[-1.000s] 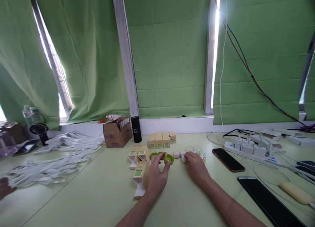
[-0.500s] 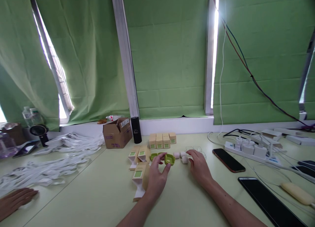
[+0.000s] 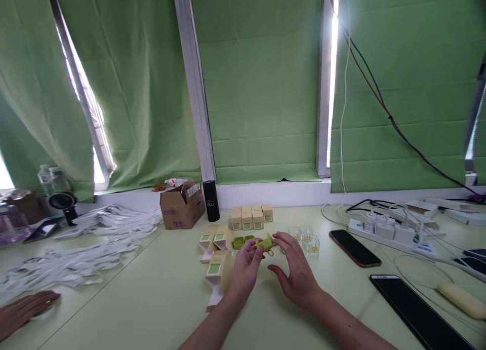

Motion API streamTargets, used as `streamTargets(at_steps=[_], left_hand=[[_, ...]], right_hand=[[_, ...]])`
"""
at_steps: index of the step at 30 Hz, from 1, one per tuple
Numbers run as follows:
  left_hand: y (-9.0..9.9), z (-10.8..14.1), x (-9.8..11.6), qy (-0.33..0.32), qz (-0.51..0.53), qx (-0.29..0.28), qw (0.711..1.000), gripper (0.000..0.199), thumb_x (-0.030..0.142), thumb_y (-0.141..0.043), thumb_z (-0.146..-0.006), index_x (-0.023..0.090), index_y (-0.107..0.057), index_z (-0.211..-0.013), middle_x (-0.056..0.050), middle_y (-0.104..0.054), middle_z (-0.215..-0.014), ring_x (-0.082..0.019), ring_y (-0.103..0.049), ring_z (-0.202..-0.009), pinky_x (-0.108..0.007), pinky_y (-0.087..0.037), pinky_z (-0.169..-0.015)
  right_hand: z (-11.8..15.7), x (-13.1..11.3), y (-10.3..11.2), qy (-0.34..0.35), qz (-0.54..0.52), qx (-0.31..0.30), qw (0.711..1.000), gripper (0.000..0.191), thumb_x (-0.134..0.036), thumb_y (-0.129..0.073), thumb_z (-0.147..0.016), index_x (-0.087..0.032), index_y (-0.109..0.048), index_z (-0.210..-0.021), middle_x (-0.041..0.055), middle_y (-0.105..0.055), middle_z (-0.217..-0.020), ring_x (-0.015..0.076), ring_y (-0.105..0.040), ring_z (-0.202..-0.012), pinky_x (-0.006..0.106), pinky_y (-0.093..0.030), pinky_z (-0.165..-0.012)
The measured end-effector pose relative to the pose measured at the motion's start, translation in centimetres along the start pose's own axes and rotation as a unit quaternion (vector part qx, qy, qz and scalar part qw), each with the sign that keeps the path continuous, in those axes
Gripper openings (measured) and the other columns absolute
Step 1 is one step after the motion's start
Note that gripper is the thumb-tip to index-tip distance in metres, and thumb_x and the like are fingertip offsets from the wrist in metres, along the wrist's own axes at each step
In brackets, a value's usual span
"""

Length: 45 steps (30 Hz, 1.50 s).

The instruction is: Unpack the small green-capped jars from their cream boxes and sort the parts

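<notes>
The green case [image 3: 266,243] looks like soft matt rubber, the small boxes [image 3: 246,222] smooth paper card, the brown carton [image 3: 176,216] dull cardboard, the clear cups [image 3: 313,245] glossy plastic, the curtains [image 3: 261,86] creased cloth, the tabletop [image 3: 152,299] smooth.

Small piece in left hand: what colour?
Yellowish green; the small piece in the left hand shows best in the head view.

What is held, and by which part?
The left hand holds a green piece by its left side; whether the right hand touches it is unclear.
</notes>
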<state>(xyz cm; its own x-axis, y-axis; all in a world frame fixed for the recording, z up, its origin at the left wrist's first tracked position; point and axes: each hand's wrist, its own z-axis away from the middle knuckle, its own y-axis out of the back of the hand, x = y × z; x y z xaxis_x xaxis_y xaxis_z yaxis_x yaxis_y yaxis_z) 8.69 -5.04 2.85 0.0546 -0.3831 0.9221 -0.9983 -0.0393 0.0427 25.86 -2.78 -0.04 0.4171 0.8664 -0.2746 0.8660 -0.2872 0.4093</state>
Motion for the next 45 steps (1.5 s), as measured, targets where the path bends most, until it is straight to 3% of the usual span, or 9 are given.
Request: streamTargets(at_steps=[9, 14, 17, 21, 26, 34, 45], left_hand=[[-0.9, 0.2, 0.5, -0.008, 0.026, -0.072, 0.997, 0.061, 0.076, -0.056, -0.088, 0.020, -0.075, -0.102, -0.011, -0.079, -0.095, -0.030, -0.075, -0.091, -0.042, -0.060, -0.080], [-0.9, 0.2, -0.3, 0.000, 0.018, -0.107, 0.994, 0.064, 0.079, -0.054, -0.087, 0.019, -0.075, -0.096, -0.011, -0.078, -0.092, -0.031, -0.076, -0.090, -0.044, -0.059, -0.085], [-0.7, 0.2, -0.8, -0.030, -0.012, -0.066, 0.997, 0.054, 0.069, -0.058, -0.091, 0.020, -0.071, -0.107, -0.012, -0.076, -0.106, -0.029, -0.073, -0.100, -0.044, -0.057, -0.090], [-0.1, 0.2, -0.8, -0.093, -0.122, 0.025, 0.988, 0.033, 0.044, -0.067, -0.092, 0.024, -0.066, -0.119, -0.011, -0.067, -0.123, -0.027, -0.065, -0.115, -0.045, -0.052, -0.100], [0.2, 0.6, -0.3, -0.152, -0.200, 0.037, 0.967, 0.023, 0.024, -0.066, -0.090, 0.028, -0.070, -0.112, -0.007, -0.066, -0.116, -0.027, -0.054, -0.122, -0.046, -0.048, -0.105], [0.3, 0.6, -0.3, -0.217, -0.227, 0.033, 0.949, 0.017, 0.021, -0.067, -0.092, 0.029, -0.071, -0.106, -0.005, -0.070, -0.108, -0.028, -0.052, -0.117, -0.044, -0.048, -0.100], [0.4, 0.7, -0.5, -0.230, -0.235, 0.041, 0.944, 0.011, 0.022, -0.065, -0.093, 0.026, -0.072, -0.102, -0.006, -0.072, -0.102, -0.026, -0.057, -0.110, -0.042, -0.050, -0.096]], right_hand=[[0.0, 0.0, -0.4, -0.014, -0.025, 0.034, 0.999, 0.048, -0.019, -0.062, -0.093, -0.025, -0.045, -0.138, 0.0165, -0.056, -0.134, 0.0341, -0.052, -0.132, 0.057, -0.051, -0.105], [0.0, 0.2, -0.3, -0.032, -0.040, 0.030, 0.998, 0.043, -0.016, -0.057, -0.093, -0.025, -0.044, -0.133, 0.0160, -0.053, -0.131, 0.0332, -0.051, -0.128, 0.055, -0.051, -0.102], [0.0, 0.0, 0.0, -0.042, -0.052, 0.011, 0.998, 0.044, -0.018, -0.058, -0.093, -0.025, -0.043, -0.134, 0.0163, -0.050, -0.133, 0.0344, -0.049, -0.129, 0.057, -0.049, -0.104], [-0.1, -0.4, 0.4, -0.063, -0.076, -0.007, 0.995, 0.041, -0.021, -0.058, -0.094, -0.025, -0.043, -0.132, 0.0162, -0.048, -0.134, 0.0341, -0.047, -0.130, 0.055, -0.048, -0.105], [-0.2, -0.6, 0.3, -0.061, -0.103, -0.015, 0.993, 0.037, -0.025, -0.056, -0.097, -0.024, -0.044, -0.133, 0.0154, -0.052, -0.132, 0.0330, -0.051, -0.128, 0.054, -0.049, -0.105], [0.0, -0.4, 0.3, -0.057, -0.116, -0.024, 0.991, 0.038, -0.022, -0.054, -0.097, -0.025, -0.047, -0.134, 0.0133, -0.059, -0.130, 0.0309, -0.057, -0.124, 0.051, -0.051, -0.106], [-0.2, -0.5, 0.4, -0.059, -0.115, -0.027, 0.991, 0.041, -0.018, -0.054, -0.096, -0.025, -0.048, -0.136, 0.0144, -0.056, -0.131, 0.0310, -0.056, -0.128, 0.050, -0.053, -0.106]])
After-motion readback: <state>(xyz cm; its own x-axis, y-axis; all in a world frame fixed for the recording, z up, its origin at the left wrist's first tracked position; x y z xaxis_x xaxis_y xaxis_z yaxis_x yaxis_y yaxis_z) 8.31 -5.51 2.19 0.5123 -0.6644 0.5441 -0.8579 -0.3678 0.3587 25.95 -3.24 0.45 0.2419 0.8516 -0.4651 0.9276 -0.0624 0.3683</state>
